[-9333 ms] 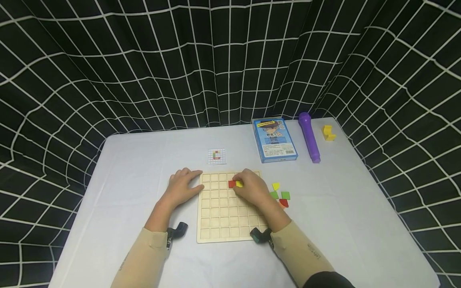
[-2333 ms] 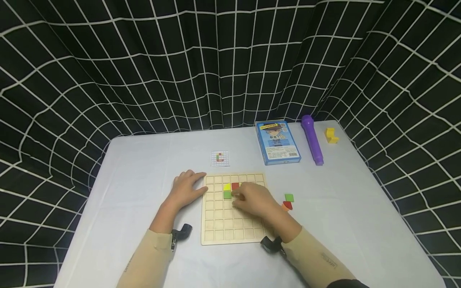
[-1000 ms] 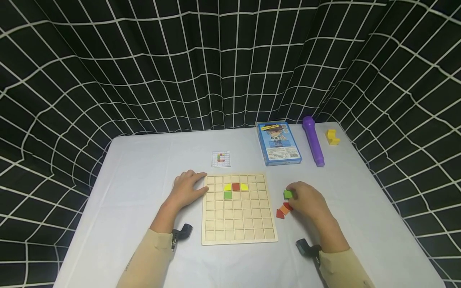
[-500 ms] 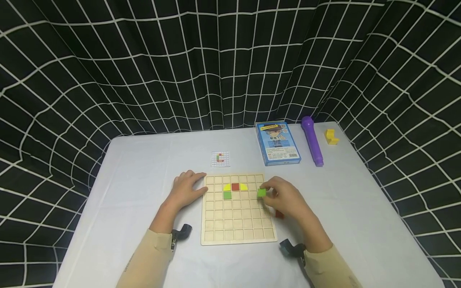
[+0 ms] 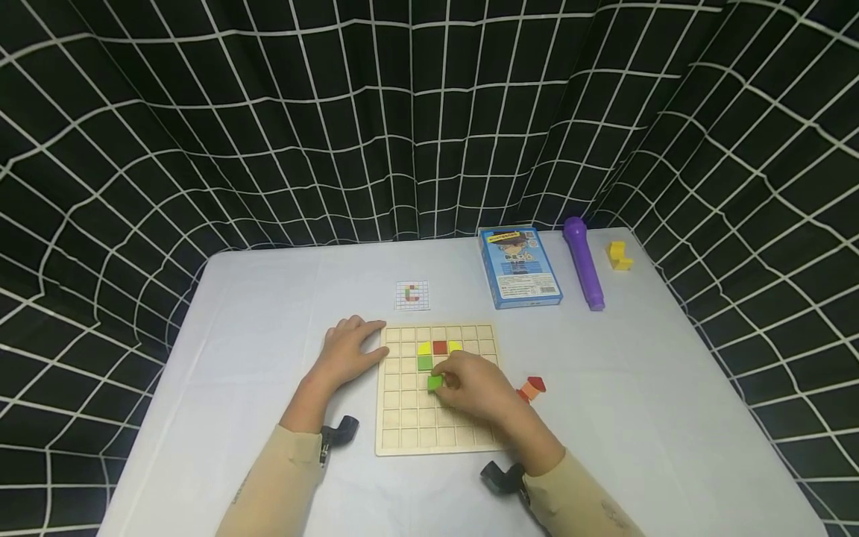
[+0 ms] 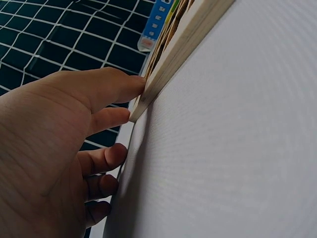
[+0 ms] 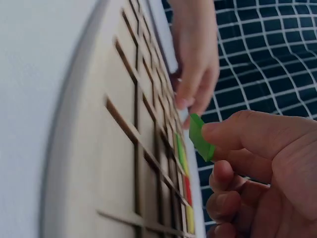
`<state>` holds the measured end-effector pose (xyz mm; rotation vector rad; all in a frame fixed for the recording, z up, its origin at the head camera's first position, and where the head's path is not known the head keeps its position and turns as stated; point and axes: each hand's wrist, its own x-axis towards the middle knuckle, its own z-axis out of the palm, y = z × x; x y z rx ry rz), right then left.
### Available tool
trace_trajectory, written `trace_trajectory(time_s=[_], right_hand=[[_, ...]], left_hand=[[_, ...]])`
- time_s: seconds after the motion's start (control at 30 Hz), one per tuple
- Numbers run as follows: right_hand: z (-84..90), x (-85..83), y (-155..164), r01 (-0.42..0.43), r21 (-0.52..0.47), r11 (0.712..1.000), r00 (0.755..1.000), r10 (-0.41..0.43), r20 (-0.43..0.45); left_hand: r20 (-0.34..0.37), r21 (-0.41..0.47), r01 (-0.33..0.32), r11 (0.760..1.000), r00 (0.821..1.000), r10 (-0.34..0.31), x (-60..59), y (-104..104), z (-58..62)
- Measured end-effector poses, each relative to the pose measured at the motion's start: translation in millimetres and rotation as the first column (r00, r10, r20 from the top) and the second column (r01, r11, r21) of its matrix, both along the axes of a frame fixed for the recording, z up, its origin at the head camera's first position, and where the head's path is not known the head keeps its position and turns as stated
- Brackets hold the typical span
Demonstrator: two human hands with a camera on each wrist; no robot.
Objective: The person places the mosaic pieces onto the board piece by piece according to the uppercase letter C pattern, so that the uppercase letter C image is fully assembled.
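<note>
We record our right hand [image 5: 479, 391] over the wooden grid board [image 5: 403, 425], its fingers [image 7: 233, 130] pinching a green tile [image 5: 435, 382] just above the cell below the green tile already seated [image 5: 425, 363]; the hand hides the cells beneath it and part of the right yellow tile [image 5: 455, 346]. Our left hand [image 5: 345, 350] rests with straight fingers [image 6: 111, 119] against the board's left edge on the bench [image 5: 268, 313]. Print on the blue box [image 5: 520, 266] and small pattern card [image 5: 412, 295] is too small to read.
</note>
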<state>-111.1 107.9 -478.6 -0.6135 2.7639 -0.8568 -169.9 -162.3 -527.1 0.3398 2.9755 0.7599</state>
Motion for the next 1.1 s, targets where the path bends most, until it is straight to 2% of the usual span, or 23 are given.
trace_trajectory(time_s=[0.23, 0.43, 0.77, 0.93, 1.1], right_hand=[[-11.3, -1.7, -13.6, -0.001, 0.025, 1.000, 1.000, 0.001, -0.003], [-16.8, -2.5, -16.3, -0.013, 0.074, 0.997, 0.997, 0.018, -0.075], [-16.6, -0.5, -19.0, 0.042, 0.105, 0.994, 0.981, -0.021, -0.194], [-10.8, 4.4, -17.6, 0.023, 0.114, 0.993, 0.990, -0.007, -0.143], [-5.3, 11.7, -7.1, 0.048, 0.075, 0.996, 0.996, -0.042, -0.084]], left_hand=[[0.005, -0.003, 0.007, 1.000, 1.000, -0.007, -0.3, -0.7, 0.2], [0.007, 0.002, 0.010, 1.000, 1.000, -0.010, 1.0, 0.2, 1.2], [0.004, -0.004, 0.011, 1.000, 1.000, -0.011, 0.8, 0.2, 3.4], [0.004, -0.009, 0.013, 1.000, 1.000, -0.013, 0.6, 0.2, 2.2], [0.004, -0.010, 0.016, 1.000, 1.000, -0.016, 0.0, 0.0, 1.5]])
